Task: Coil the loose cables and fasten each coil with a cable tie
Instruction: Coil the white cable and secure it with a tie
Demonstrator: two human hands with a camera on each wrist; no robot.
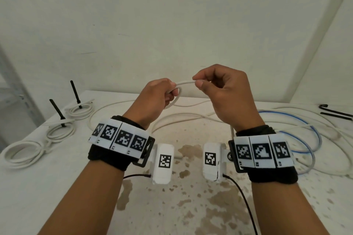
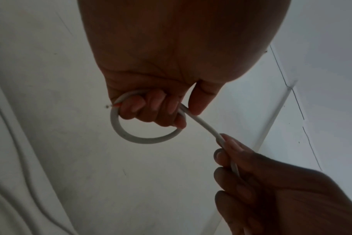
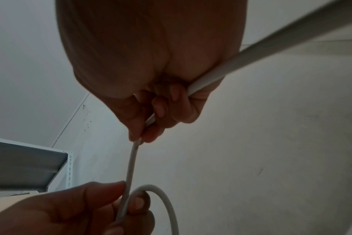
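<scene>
One small loop of white cable sits curled in my left hand; my right hand pinches the run beside it, above the table. Slackening either grip could spring this stiff loop open.
</scene>
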